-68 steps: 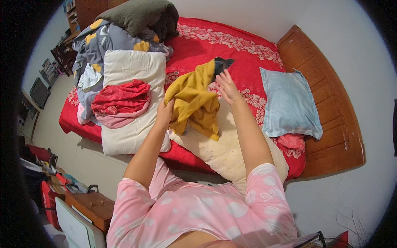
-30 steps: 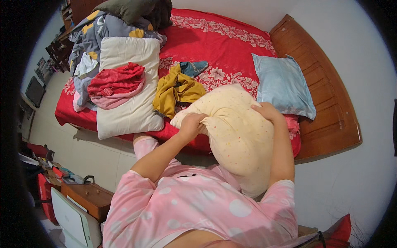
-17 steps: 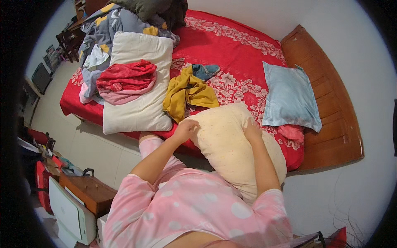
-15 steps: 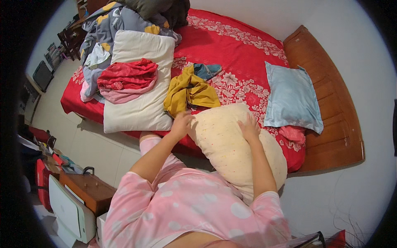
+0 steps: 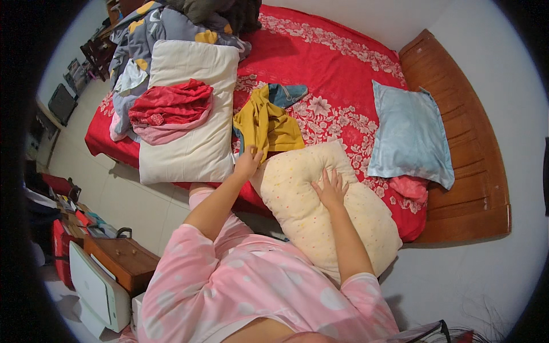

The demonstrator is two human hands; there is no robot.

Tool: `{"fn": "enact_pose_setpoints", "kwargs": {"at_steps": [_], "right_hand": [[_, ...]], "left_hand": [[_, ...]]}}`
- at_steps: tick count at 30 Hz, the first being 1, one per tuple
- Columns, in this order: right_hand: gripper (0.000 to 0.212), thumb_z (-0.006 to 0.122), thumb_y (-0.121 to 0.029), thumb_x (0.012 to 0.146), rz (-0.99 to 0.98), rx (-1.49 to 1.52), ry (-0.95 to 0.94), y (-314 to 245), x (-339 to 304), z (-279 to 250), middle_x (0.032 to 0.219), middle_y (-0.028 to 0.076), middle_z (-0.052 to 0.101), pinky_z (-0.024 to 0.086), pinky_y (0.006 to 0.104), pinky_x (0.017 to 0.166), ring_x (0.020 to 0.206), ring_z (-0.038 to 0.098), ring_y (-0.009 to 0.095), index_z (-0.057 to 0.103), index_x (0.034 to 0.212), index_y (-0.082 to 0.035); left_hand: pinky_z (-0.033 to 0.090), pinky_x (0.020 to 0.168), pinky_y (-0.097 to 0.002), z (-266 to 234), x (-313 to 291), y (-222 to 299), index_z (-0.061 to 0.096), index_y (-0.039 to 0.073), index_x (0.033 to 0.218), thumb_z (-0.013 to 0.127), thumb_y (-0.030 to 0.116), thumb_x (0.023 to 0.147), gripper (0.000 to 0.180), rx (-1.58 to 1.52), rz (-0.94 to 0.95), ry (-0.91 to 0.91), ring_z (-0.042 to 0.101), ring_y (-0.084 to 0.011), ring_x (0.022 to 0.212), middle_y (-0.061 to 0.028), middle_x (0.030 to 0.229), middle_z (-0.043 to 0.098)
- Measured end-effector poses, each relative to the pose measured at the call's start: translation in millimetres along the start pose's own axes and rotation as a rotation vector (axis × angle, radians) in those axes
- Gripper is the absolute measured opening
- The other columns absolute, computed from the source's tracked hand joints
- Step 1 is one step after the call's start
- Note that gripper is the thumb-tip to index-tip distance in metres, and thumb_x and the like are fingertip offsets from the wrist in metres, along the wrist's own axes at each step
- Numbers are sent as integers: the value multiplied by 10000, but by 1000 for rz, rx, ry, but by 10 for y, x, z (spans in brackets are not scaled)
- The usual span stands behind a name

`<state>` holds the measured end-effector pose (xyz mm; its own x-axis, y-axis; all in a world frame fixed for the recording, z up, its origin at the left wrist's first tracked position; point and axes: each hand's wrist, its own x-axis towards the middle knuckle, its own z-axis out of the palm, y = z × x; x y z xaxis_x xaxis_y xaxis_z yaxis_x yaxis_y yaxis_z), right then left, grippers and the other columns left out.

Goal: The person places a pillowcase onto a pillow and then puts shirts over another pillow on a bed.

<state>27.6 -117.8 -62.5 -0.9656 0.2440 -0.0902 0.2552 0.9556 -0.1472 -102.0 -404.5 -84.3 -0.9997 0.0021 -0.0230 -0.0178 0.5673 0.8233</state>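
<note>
A cream pillow with small coloured specks [image 5: 297, 211] leans over the near edge of the bed against my body. My right hand [image 5: 331, 191] lies flat on top of it, fingers spread. At the pillow's left corner, my left hand [image 5: 249, 162] has its fingers closed on the lower edge of a crumpled yellow garment [image 5: 271, 126]. A teal piece of cloth [image 5: 287, 95] sticks out behind the garment. Left of it lies a long white pillow [image 5: 194, 151], carrying a bundle of red and pink cloth [image 5: 171, 106].
A red floral sheet [image 5: 320, 54] covers the bed. Near the wooden headboard [image 5: 469, 154] lies a light blue pillow [image 5: 409, 131] over pink cloth. A grey quilt with yellow patches [image 5: 166, 34] is heaped at the far left. A white printer [image 5: 94, 286] and brown cabinet [image 5: 123, 260] stand at lower left.
My left hand has moved up slightly and closed on the yellow garment, whose lower edge has shifted. My right hand has slid left and down on the cream pillow.
</note>
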Motion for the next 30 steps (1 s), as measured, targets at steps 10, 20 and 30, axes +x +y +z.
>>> {"fn": "enact_pose_setpoints", "kwargs": {"at_steps": [10,20,30], "right_hand": [[739,491,-612,813,21,30,14,58,11,-62,1488,141,179,45,613,1060,1373,126,341,309,1415,-223],[748,578,-522,796,-402,25,-65,-1079,-634,-652,1467,172,212,134,622,1042,1344,187,373,313,1409,-184],[499,657,-223,724,-340,229,-62,-815,-325,-413,897,210,611,473,449,728,865,602,374,488,1184,-130]], "left_hand": [[445,644,-417,-107,-44,-282,553,4,775,645,301,752,312,170,43,-119,566,-350,689,-194,727,580],[420,634,-346,-567,-20,-346,465,9,878,554,205,899,216,-311,116,378,499,-220,660,-118,725,535],[405,645,-226,-573,-215,-139,512,19,885,415,-79,814,155,-712,165,199,478,-106,705,-28,815,509]]}}
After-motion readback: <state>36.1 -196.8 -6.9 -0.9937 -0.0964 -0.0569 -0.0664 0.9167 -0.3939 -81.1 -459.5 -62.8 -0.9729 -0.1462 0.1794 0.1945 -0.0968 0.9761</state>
